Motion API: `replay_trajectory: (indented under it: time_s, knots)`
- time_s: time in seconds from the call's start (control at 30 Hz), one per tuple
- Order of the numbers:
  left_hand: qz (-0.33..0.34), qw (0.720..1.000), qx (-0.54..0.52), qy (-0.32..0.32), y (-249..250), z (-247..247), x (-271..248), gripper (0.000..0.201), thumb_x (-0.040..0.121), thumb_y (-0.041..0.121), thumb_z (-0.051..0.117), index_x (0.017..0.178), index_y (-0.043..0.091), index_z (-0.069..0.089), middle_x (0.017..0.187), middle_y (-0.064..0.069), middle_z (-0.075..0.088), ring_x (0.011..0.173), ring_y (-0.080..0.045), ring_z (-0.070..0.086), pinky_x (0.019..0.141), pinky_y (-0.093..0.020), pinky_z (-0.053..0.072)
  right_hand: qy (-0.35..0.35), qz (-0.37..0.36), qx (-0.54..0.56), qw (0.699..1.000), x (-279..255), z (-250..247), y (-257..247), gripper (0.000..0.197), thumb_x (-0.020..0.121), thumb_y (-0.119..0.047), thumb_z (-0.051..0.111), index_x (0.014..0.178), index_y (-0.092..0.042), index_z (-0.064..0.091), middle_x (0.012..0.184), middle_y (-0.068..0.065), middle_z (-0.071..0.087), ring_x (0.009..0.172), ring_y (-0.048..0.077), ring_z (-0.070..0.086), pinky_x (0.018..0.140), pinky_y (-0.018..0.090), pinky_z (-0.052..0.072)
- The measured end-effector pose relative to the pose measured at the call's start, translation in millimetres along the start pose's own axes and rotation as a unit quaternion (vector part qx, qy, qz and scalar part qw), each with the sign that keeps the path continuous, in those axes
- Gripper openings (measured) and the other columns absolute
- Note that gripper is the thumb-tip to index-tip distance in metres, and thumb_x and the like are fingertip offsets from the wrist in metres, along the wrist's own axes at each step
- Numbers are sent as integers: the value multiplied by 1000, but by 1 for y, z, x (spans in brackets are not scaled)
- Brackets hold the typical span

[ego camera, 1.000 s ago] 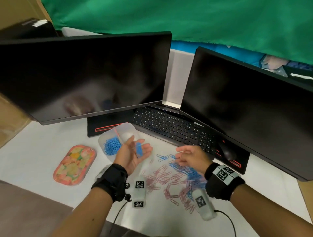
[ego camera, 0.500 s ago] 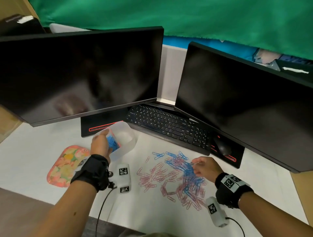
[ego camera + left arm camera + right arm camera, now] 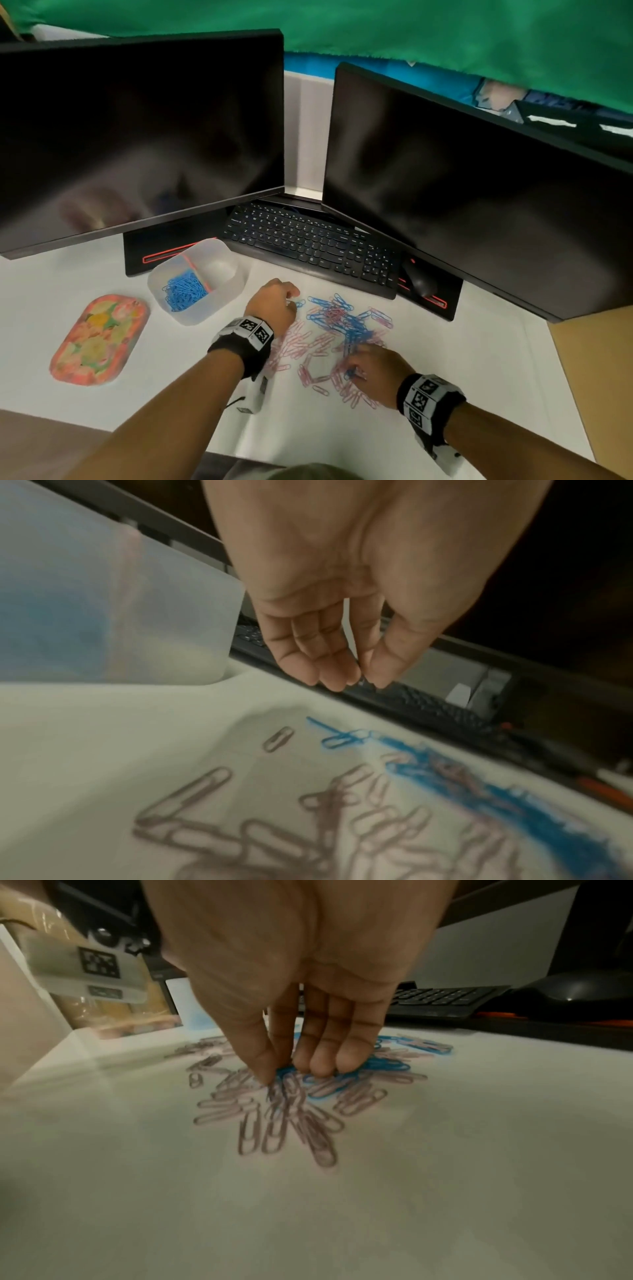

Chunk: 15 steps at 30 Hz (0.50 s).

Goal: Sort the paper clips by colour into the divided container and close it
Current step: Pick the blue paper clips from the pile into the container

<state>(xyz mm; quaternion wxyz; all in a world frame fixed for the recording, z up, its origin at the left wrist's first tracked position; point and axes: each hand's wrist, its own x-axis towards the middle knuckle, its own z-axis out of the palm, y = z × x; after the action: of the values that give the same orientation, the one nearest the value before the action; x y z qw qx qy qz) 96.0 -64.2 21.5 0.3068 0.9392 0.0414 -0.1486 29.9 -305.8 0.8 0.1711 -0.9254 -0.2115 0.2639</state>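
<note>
A translucent divided container (image 3: 228,292) stands left of the pile. Its left compartment holds blue clips (image 3: 183,292); its right compartment looks empty. The flowered lid (image 3: 99,339) lies flat further left. Pink paper clips (image 3: 308,346) and blue paper clips (image 3: 352,325) lie mixed on the white table. My left hand (image 3: 296,301) hovers at the pile's far-left edge, fingers and thumb close together (image 3: 363,680) just above loose blue clips (image 3: 342,738), holding nothing I can see. My right hand (image 3: 351,371) is down on the pile's near side, thumb and fingers pinching blue clips (image 3: 284,1073).
Two dark monitors stand behind, the left monitor (image 3: 137,137) and the right monitor (image 3: 479,192). A black keyboard (image 3: 308,240) and a mouse (image 3: 419,281) lie under them. A cardboard surface (image 3: 599,377) borders the table on the right. The table's front edge runs just below my forearms.
My left hand left the container, where it had tipped blue clips in, and came right to the pile's edge. My right hand slid to the pile's near side.
</note>
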Motion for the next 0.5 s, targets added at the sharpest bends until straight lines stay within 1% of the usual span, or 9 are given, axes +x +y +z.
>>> replay_trajectory:
  time_s: [0.07,0.1,0.17,0.27,0.33,0.4,0.43,0.47,0.5]
  knots:
    - [11,996,79,-44,-4,4,8,38,87,14,54,124,21,59,123,-3,53,111,-22,57,95,-34,48,11,-2,-13,1000,1,3,4,21,90,-30,53,108,-27,64,112,-8,59,101,13,57,85,24,46]
    - [12,992,110,-60,-6,5,11,41,87,14,54,128,22,56,126,-3,51,114,-23,55,96,-35,48,17,-7,-17,1000,2,4,5,21,91,-30,52,108,-26,64,111,-6,59,101,14,57,85,25,46]
    - [15,983,162,-82,-9,7,14,43,88,15,53,130,22,53,128,-4,48,117,-25,52,95,-38,48,25,-26,-32,999,4,4,6,20,92,-28,51,106,-22,64,108,-3,58,99,16,56,83,26,46]
    - [28,974,208,-83,-9,12,18,42,88,14,51,129,21,55,125,-5,48,115,-26,51,92,-39,50,40,-76,-51,995,7,2,7,19,92,-25,51,100,-17,67,102,1,60,94,17,56,81,28,47]
    - [31,971,224,-78,-8,16,19,38,89,14,51,126,21,55,123,-5,50,114,-26,51,91,-38,49,51,-109,-73,990,8,1,6,15,91,-21,54,93,-16,68,94,3,62,85,18,58,74,28,48]
    - [28,969,233,-75,-7,19,18,33,90,15,50,122,20,56,120,-5,51,113,-26,52,90,-37,48,46,-130,-99,985,10,2,7,5,84,-17,62,80,-17,65,80,1,60,71,16,57,61,26,48]
    - [23,969,234,-73,-7,20,18,31,90,16,49,120,19,57,120,-5,51,113,-27,52,89,-37,47,47,-133,-104,984,11,3,8,7,79,-15,67,73,-18,62,74,-2,57,64,15,56,55,23,46]
    - [15,970,233,-72,-7,20,18,30,90,18,48,118,18,57,119,-6,52,113,-27,52,88,-37,47,46,-136,-110,984,13,5,10,13,74,-14,70,69,-19,59,70,-4,56,60,13,54,51,21,44]
    - [7,970,230,-73,-8,21,18,30,90,19,48,118,16,57,119,-6,52,113,-27,52,88,-38,47,54,-141,-114,982,15,8,11,14,74,-14,70,69,-20,58,70,-4,55,60,13,54,50,21,45]
